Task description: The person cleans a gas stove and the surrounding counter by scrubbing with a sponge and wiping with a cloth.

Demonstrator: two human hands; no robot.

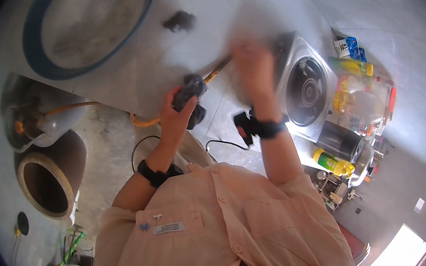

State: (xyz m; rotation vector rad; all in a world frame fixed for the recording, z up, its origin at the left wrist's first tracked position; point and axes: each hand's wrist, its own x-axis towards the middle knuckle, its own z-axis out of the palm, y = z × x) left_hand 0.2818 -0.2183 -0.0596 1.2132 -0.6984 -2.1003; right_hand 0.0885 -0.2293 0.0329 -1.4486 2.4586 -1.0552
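My left hand (174, 116) grips a dark crumpled cloth (190, 95) over the counter's front edge. An orange hose (216, 71) emerges on both sides of the cloth; whether the cloth wraps it is hidden. My right hand (252, 59) is badly blurred beside the gas stove (296, 99), over the hose's far end. Whether its fingers hold anything cannot be made out. Black bands circle both wrists. Farther back, a small dark clump (179, 21) lies on the pale tiled counter (209, 42).
A blue-rimmed basin (36, 61) of cloudy liquid stands at the back left. Below the counter are a grey gas cylinder (56, 123) joined to a hose and a large jar (26, 189). Bottles, including a yellow one (332, 163), and a black canister (339, 140) crowd the stove's right.
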